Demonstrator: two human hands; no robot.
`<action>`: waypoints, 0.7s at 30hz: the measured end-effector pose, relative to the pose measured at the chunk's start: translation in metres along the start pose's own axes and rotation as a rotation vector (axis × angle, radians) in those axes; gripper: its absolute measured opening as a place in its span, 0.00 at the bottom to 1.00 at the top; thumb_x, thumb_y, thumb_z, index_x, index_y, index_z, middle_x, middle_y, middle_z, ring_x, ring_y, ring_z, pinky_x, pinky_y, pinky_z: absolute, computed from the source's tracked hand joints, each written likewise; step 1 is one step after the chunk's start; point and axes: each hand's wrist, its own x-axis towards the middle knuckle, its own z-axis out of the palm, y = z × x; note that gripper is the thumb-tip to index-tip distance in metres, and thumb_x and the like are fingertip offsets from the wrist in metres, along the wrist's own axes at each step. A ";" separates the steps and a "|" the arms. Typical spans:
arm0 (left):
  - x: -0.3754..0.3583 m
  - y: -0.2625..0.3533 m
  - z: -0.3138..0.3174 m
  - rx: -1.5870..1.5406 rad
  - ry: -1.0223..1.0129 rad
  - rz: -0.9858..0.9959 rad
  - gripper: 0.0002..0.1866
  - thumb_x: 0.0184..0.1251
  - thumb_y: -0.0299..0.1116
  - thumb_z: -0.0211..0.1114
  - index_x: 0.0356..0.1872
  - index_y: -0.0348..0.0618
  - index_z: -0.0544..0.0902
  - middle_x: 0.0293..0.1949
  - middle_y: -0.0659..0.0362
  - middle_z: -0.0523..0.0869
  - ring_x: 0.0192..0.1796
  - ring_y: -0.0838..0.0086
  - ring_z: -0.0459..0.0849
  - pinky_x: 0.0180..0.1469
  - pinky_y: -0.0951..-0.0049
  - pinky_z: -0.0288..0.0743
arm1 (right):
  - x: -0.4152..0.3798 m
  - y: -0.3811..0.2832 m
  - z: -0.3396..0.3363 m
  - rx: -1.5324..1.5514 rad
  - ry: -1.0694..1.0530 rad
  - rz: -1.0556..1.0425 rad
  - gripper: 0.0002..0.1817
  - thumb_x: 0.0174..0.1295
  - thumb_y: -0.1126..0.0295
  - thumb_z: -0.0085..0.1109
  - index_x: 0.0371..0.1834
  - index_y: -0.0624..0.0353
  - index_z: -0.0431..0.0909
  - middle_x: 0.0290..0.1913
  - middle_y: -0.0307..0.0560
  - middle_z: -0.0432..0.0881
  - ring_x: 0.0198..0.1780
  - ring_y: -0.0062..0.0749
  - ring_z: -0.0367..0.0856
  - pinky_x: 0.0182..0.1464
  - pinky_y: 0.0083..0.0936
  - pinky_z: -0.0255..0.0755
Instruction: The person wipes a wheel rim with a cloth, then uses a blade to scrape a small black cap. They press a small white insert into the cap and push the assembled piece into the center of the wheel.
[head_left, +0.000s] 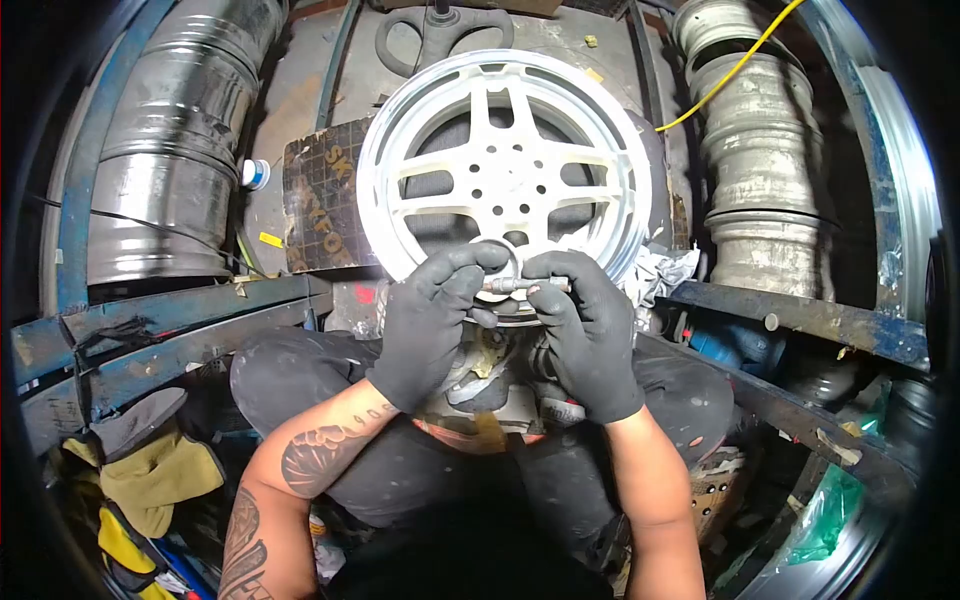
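My left hand [428,310], in a dark glove, is closed with its fingertips pinching one end of a small metal cylindrical part [515,285]. The other end is pinched between the thumb and fingers of my right hand [592,325], gloved alike. The part lies roughly level between both hands; its exact kind is too small to make out. Just behind the hands lies a white multi-spoke car wheel rim [515,185], face up, with several bolt holes round its centre. The hands cover part of its near edge.
Stacked metal wheel barrels [165,150] line the left rack, and more dull barrels [765,160] stand on the right. A printed brown board [325,200] lies under the rim. A yellow cable [730,75] hangs at upper right. Crumpled plastic [665,270] sits beside the rim; work gloves [160,475] hang lower left.
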 end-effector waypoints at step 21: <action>0.002 -0.021 -0.006 -1.153 -0.164 -0.327 0.14 0.76 0.39 0.55 0.56 0.48 0.76 0.53 0.62 0.79 0.59 0.71 0.77 0.64 0.65 0.71 | -0.006 0.008 0.015 0.052 0.061 -0.020 0.16 0.64 0.58 0.65 0.46 0.59 0.83 0.39 0.47 0.85 0.38 0.29 0.82 0.43 0.25 0.75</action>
